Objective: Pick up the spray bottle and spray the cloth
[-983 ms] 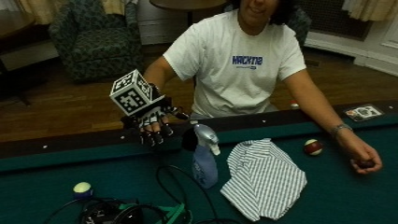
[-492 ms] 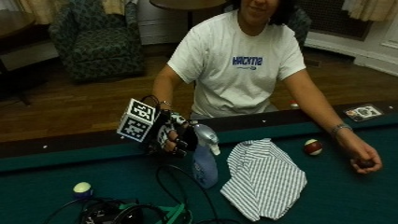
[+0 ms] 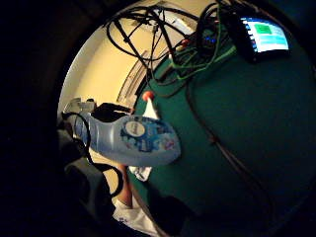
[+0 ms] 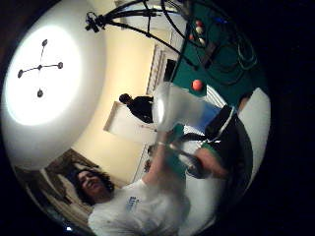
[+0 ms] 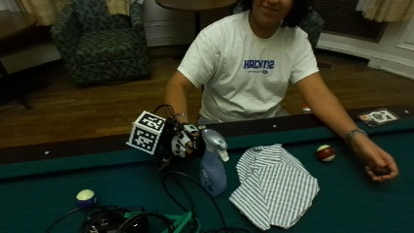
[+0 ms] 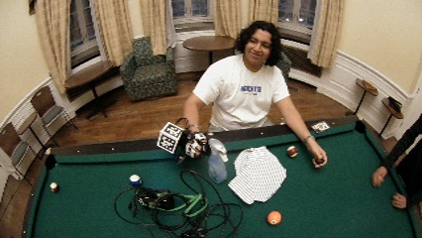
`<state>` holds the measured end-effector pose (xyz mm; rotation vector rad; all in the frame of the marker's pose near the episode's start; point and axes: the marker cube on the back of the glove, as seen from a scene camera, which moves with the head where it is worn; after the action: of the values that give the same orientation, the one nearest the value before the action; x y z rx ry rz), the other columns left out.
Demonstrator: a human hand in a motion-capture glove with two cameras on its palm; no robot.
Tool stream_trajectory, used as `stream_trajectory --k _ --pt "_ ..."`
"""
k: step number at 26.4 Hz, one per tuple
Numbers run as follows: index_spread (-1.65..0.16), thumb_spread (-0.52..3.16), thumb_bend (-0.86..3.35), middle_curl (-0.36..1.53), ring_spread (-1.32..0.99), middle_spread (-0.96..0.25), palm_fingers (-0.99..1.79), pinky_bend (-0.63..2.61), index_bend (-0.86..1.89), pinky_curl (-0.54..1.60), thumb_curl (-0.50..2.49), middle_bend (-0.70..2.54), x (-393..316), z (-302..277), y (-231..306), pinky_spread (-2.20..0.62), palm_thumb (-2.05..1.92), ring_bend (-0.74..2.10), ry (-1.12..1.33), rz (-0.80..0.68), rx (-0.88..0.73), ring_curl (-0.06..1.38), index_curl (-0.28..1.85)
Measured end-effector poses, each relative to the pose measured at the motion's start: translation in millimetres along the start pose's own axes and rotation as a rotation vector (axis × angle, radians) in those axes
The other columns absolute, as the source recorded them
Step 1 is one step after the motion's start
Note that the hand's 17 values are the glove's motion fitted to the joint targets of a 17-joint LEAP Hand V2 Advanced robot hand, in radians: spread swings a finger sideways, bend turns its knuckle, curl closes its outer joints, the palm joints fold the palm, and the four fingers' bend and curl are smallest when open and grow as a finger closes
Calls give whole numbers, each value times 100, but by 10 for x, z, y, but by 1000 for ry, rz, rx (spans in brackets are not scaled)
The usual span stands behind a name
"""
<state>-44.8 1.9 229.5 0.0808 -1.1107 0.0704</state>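
A pale blue spray bottle (image 5: 212, 171) with a grey-white trigger head stands upright on the green pool table (image 5: 58, 184), just left of a striped cloth (image 5: 275, 187) that lies crumpled on the felt. My gloved right hand (image 5: 185, 141) is level with the bottle's neck, right against its trigger head on the left side. Whether it grips the neck does not show. The little finger side palm view has the whole bottle (image 3: 138, 140) side-on over the felt. The thumb side palm view shows the trigger head (image 4: 174, 105) blurred and close. The person's bare left hand (image 5: 378, 167) rests on the felt far right.
A red-and-white ball (image 5: 325, 153) lies right of the cloth, a pale ball (image 5: 85, 195) at front left, an orange ball (image 6: 274, 217) near the front. A tangle of cables and gear (image 5: 136, 221) covers the felt before the bottle. The dark rail (image 5: 77, 148) runs behind.
My gloved hand has come down and to the right, from above the rail to the bottle's neck. The bottle, the cloth and the bare hand have stayed put.
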Motion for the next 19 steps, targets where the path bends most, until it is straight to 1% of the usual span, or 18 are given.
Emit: stream_trajectory --k 6,8,13,19 --pt "-31 95 -3 43 -18 -19 113 13 21 18 42 46 74 -9 136 4 73 45 18 -41 28 39 45" --pt "-31 95 -3 43 -18 -19 113 13 21 18 42 46 54 34 120 4 73 45 16 -47 -11 39 45" --pt "-31 95 -3 44 -18 -19 114 13 20 18 43 45 38 191 126 4 73 45 25 -64 -171 40 45" --pt "-31 95 -3 44 -18 -19 114 13 20 18 43 45 -2 382 38 4 73 45 7 -72 -189 40 46"
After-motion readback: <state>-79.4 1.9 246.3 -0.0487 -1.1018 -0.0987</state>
